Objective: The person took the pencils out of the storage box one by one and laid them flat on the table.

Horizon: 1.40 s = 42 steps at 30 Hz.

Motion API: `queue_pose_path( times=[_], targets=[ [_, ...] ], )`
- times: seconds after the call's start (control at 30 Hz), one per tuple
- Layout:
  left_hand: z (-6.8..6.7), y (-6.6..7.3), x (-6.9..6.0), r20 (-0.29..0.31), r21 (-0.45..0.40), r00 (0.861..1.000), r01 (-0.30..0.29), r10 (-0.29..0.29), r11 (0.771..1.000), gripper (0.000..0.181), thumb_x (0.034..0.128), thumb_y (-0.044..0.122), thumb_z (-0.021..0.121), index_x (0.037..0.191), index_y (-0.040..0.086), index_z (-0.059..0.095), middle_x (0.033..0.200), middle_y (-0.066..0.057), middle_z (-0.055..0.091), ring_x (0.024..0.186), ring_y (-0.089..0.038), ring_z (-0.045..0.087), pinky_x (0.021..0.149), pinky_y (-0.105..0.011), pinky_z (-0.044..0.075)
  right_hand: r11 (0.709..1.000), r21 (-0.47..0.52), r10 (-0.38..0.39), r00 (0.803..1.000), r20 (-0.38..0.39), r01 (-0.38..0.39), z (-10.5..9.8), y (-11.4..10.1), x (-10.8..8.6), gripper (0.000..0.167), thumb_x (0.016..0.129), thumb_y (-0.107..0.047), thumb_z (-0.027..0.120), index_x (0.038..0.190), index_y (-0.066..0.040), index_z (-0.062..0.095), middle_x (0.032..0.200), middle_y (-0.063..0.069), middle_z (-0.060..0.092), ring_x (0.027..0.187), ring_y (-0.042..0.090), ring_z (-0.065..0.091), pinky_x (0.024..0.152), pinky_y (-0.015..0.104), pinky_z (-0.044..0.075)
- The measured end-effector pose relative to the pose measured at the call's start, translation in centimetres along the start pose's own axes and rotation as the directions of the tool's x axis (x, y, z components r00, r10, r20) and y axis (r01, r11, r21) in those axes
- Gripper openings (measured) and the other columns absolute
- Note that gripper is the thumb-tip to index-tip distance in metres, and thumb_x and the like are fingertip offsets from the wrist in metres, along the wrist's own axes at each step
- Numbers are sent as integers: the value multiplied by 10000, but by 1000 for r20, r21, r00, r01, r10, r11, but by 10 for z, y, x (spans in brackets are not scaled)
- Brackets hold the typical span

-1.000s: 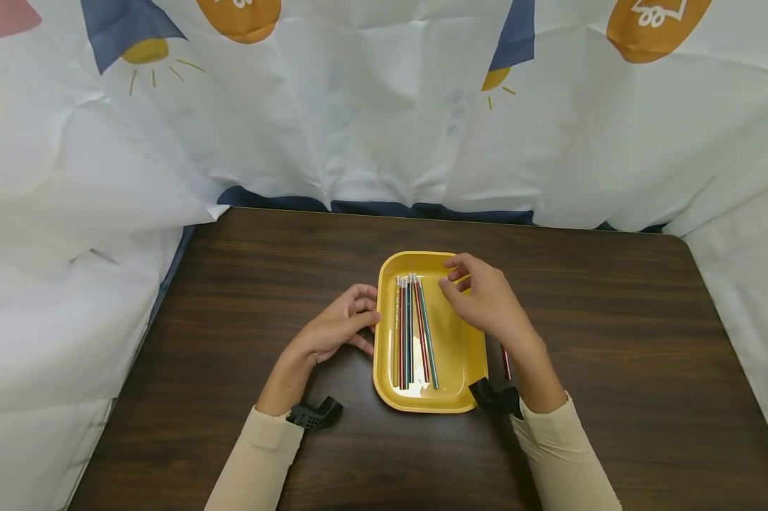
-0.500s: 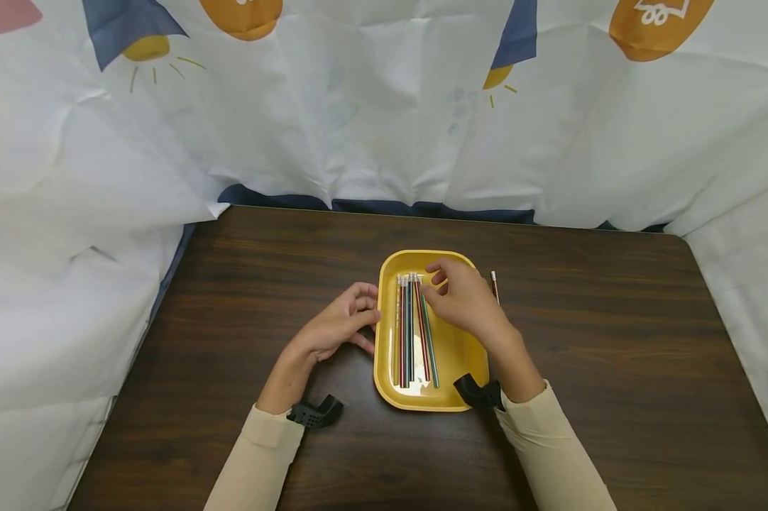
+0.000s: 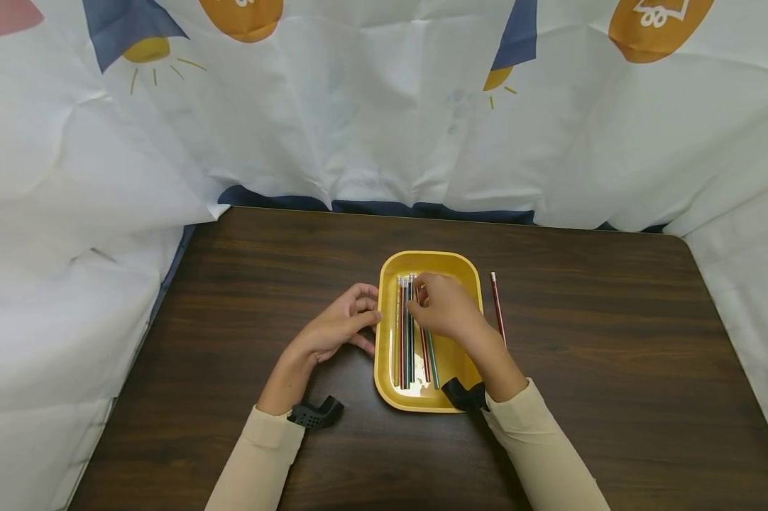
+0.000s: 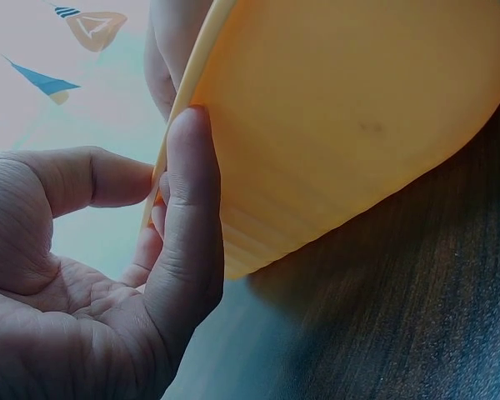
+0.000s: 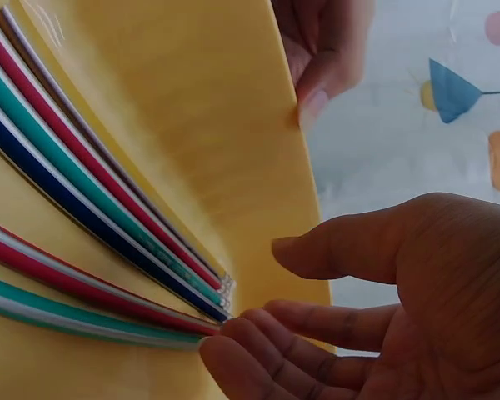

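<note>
A yellow tray (image 3: 457, 358) lies on the table, with several striped pencils (image 3: 404, 341) side by side in its left half. My left hand (image 3: 338, 325) holds the tray's left rim; in the left wrist view the thumb is at the rim and the fingers lie against the outer wall. Over the tray, my right hand (image 3: 449, 306) is at the pencils' far ends. The right wrist view shows its thumb apart from its fingers, and the fingertips (image 5: 221, 354) at the ends of a red and a green pencil (image 5: 100, 322). Nothing is gripped there.
One dark red pencil (image 3: 497, 305) lies on the brown table (image 3: 614, 341) just right of the tray, its near end hidden by my right arm. A white printed curtain (image 3: 390, 128) hangs behind the table and along its sides.
My right hand has moved left across the tray, from its right side to the pencils' far ends. The loose pencil on the right has come into view. My left hand stays put.
</note>
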<state>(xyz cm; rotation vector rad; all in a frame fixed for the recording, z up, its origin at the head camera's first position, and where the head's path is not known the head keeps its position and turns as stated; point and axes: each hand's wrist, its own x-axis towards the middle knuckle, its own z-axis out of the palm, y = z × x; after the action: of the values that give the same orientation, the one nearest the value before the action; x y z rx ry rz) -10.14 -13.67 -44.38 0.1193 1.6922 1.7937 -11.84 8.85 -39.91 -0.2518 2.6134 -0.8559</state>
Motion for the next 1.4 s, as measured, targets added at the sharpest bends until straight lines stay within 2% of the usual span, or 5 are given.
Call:
queue_pose_path(
  times=[0.2, 0.63, 1.0, 1.27, 1.4],
  targets=[
    [0, 1, 0, -2, -1, 1000, -2, 2, 1000, 473, 1051, 60, 546, 1458, 16, 310, 1187, -193, 578, 932, -222, 627, 641, -354, 672, 1000, -15, 0, 999, 49, 1, 6, -1, 2, 204, 989, -233, 723, 1058, -53, 658, 694, 33, 535, 551, 160, 501, 480, 230, 381],
    [0, -1, 0, 2, -5, 1000, -4, 4, 1000, 478, 1049, 68, 554, 1456, 17, 310, 1172, -182, 575, 929, -220, 625, 644, -363, 675, 1000, -1, 17, 999, 41, -17, 12, -4, 5, 215, 978, -197, 724, 866, -54, 608, 618, 14, 445, 485, 149, 452, 437, 207, 348],
    [-1, -1, 0, 4, -1, 1000, -12, 12, 1000, 479, 1046, 70, 557, 1455, 18, 314, 1142, -154, 581, 928, -218, 623, 644, -363, 673, 997, -56, 49, 999, -6, -49, 15, -3, 6, 232, 918, -124, 749, 1100, -12, 659, 885, 105, 584, 759, 231, 558, 576, 242, 478],
    [-1, -1, 0, 5, 1, 1000, -9, 9, 1000, 478, 1048, 73, 558, 1455, 21, 313, 1159, -176, 579, 931, -224, 626, 646, -363, 674, 996, -63, 64, 998, -10, -65, 17, -2, 7, 465, 891, -104, 790, 1283, 26, 577, 987, 145, 662, 742, 239, 632, 599, 253, 554],
    [0, 0, 1, 6, -5, 1000, -2, 2, 1000, 476, 1055, 65, 551, 1460, 17, 306, 1177, -196, 577, 928, -224, 628, 647, -364, 676, 995, -84, 57, 998, -12, -58, 19, 0, 8, 403, 896, -111, 783, 1216, 50, 599, 963, 148, 655, 709, 240, 616, 569, 256, 517]
  ],
)
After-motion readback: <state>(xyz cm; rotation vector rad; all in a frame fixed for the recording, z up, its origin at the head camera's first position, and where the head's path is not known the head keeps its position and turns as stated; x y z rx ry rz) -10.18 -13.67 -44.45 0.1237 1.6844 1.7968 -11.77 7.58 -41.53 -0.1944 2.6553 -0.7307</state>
